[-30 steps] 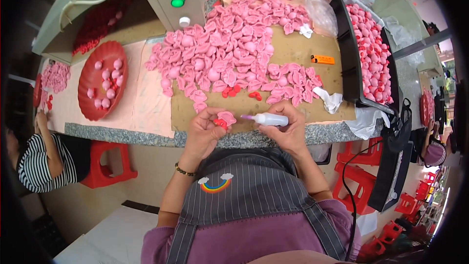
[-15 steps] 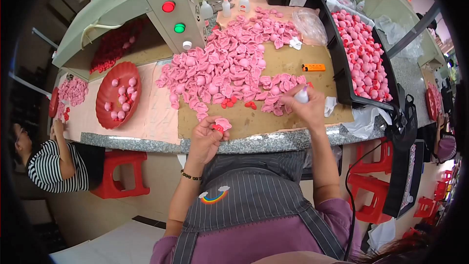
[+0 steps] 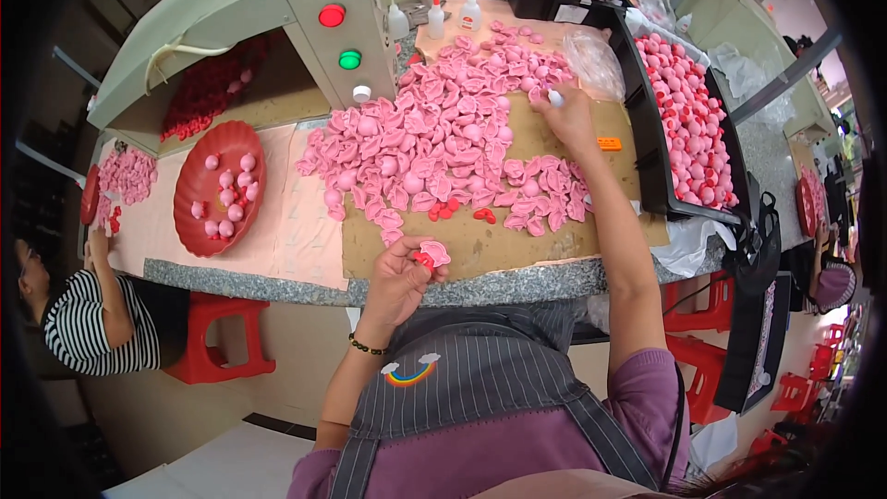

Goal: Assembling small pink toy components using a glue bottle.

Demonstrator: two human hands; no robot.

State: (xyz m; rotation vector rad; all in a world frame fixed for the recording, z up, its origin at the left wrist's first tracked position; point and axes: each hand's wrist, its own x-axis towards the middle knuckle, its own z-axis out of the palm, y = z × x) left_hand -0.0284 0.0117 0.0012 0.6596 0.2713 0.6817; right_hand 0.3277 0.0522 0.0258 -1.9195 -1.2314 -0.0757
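Fingers of the left hand pinch a pink shell-shaped piece and red part above the near counter edge; the right hand grasps a white bottle. A low right forearm could scatter loose shells.

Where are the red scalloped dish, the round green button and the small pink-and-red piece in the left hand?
Red scalloped dish [image 3: 205, 185]: head view, bare inner floor.
Round green button [image 3: 349, 60]: head view, front face.
Small pink-and-red piece [image 3: 435, 253]: head view, pink part.

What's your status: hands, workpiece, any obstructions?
Left hand pinching pink-and-red piece; right hand gripping white bottle, mostly hidden; pink pile beyond left hand; orange lighter near right hand.
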